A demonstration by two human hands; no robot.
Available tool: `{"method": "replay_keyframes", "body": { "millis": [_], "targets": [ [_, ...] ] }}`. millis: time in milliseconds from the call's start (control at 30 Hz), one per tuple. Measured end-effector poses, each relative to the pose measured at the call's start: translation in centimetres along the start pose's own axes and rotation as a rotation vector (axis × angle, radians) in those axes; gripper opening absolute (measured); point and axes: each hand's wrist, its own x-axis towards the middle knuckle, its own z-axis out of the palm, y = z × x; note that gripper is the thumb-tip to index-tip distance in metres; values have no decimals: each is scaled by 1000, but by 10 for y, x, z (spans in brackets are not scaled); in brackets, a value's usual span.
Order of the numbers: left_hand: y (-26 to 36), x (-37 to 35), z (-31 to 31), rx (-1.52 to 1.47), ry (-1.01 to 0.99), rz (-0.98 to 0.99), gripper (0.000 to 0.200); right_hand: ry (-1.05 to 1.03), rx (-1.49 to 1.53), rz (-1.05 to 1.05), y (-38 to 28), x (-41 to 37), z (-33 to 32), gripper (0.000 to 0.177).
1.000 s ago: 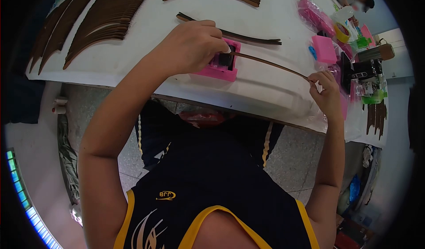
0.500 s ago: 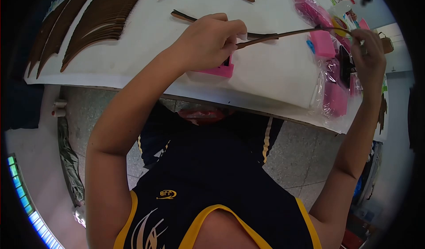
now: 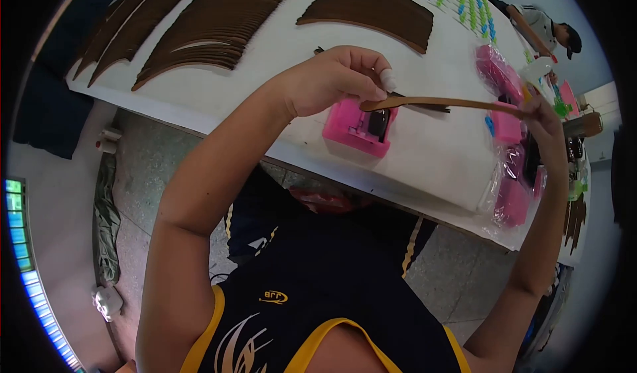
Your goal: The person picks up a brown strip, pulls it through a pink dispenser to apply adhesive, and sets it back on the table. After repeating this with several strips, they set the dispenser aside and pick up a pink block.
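My left hand point(image 3: 342, 81) pinches one end of a thin, curved brown strip point(image 3: 451, 101) between thumb and fingers. A fingertip of that hand is wrapped in white. The strip's other end is in my right hand point(image 3: 543, 118), closed around it near the table's right side. Stretched between both hands, the strip passes above the white table point(image 3: 438, 167). Just below my left hand sits a pink holder point(image 3: 356, 137) with a dark part in it. A darker strip point(image 3: 434, 106) lies on the table, partly hidden behind the held strip and my left hand.
Rows of curved brown strips point(image 3: 219, 21) cover the left of the table, with another stack point(image 3: 371, 11) at the back. Plastic-wrapped pink blocks point(image 3: 511, 200) stand along the right. Green and blue pieces point(image 3: 458, 1) lie at the far edge, near another person point(image 3: 547, 31).
The view has shifted, so the table appears lower and further right. The held strip now shows its broad brown face instead of a thin edge. The pink holder is more exposed below my left hand.
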Motion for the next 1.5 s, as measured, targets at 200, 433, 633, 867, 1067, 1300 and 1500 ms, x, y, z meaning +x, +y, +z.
{"method": "replay_keyframes", "body": {
  "millis": [200, 433, 633, 867, 1067, 1300, 1500],
  "targets": [
    [-1, -18, -14, -187, 91, 18, 16, -92, 204, 156, 6, -25, 32, 12],
    [-1, -45, -37, -274, 105, -7, 17, -99, 1033, 190, -5, -47, 72, 22],
    [-1, -56, -44, -299, 165, 23, 13, -117, 1367, 60, -15, -50, 101, 33],
    [-7, -65, -52, -348, 147, 83, 14, -90, 1426, -110, -10, -45, 123, 42],
    [-9, -63, -52, -408, 145, 111, 14, 20, 1350, -137, -11, -37, 135, 33],
    [-18, -40, -47, -756, 217, 234, 14, 234, 1230, -136, 1, -14, 150, 21],
    [-50, 8, -53, -1013, 498, 443, 18, 284, 1053, -111, -1, 20, 158, 18]
  ]
}}
